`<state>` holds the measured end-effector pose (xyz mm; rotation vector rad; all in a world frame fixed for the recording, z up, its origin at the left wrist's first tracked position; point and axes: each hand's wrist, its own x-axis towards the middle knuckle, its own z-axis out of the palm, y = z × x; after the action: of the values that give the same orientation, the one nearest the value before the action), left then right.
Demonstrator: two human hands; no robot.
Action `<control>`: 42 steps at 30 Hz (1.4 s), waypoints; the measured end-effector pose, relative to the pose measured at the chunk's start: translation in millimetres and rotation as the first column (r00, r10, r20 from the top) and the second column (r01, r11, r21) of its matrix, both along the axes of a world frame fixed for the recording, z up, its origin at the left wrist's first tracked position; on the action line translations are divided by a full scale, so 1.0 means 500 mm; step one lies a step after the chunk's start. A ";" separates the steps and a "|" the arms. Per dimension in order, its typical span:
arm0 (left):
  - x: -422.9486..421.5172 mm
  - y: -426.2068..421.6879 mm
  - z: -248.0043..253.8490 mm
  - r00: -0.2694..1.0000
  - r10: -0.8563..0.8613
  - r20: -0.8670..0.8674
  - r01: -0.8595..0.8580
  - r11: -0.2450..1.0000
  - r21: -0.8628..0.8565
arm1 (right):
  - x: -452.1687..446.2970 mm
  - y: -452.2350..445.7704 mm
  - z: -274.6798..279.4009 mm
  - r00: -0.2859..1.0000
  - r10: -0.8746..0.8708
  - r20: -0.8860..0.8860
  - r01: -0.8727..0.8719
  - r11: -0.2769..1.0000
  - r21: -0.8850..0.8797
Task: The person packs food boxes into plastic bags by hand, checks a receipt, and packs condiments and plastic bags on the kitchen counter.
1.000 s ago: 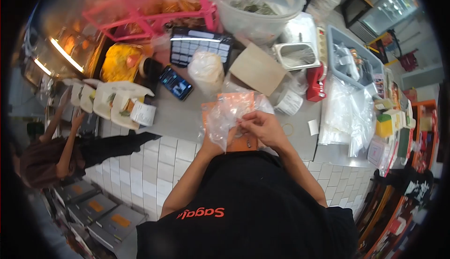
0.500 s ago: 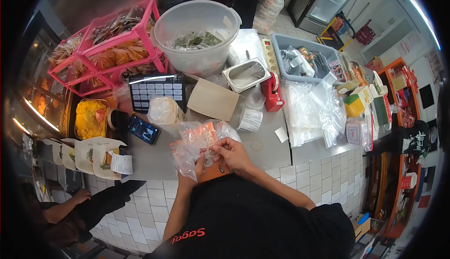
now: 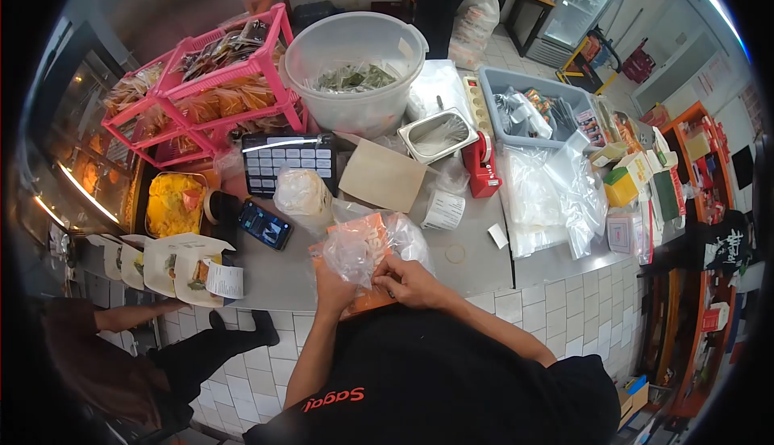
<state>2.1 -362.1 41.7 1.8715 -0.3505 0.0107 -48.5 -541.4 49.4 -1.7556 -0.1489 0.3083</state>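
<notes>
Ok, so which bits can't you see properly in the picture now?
All in the head view:
- Left hand: its fingertips are hidden by the crumpled clear bag.
- Right hand: its own fingers hide what they pinch.
- Phone: the words are too small.
- Printed slip: the print is too small.
- Person at the back: the top edge cuts off their head.

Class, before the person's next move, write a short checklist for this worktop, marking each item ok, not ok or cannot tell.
1. Left hand holding the clear plastic bag: ok.
2. Right hand at the bag: ok, fingers beside its lower part.
3. What the right fingertips pinch: cannot tell, too small and partly hidden.
4. Phone apart from both hands: ok.
5. Nearest food box closed: not ok, its lid stands open.
6. Rubber band free of other things: ok.
</notes>
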 end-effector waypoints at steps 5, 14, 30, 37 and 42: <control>0.003 0.024 -0.004 0.984 -0.068 -0.164 0.051 0.993 -0.108 | -0.003 0.010 -0.013 0.992 -0.008 -0.124 0.020 0.994 0.104; -0.017 0.063 0.073 0.974 0.018 -0.224 0.051 0.953 0.299 | 0.027 -0.197 -0.055 0.611 -0.779 0.138 0.773 0.551 -0.316; -0.104 -0.266 0.087 0.633 -0.577 -0.516 0.603 0.786 -0.138 | -0.027 -0.226 0.025 0.822 -0.425 -0.378 0.522 0.298 0.800; -0.073 -0.381 0.002 0.730 -0.394 -0.559 0.019 0.829 -0.559 | -0.107 -0.259 -0.014 0.779 -0.403 -0.481 0.604 0.273 0.749; -0.041 -0.419 0.013 0.797 -0.352 -0.491 -0.094 0.731 -0.676 | -0.114 -0.387 -0.003 0.645 -0.518 -0.562 0.679 0.049 0.733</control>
<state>-18.1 -571.4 48.5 1.0223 -0.0193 -0.4915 -105.4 -734.7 48.1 -0.4584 0.4964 -0.2919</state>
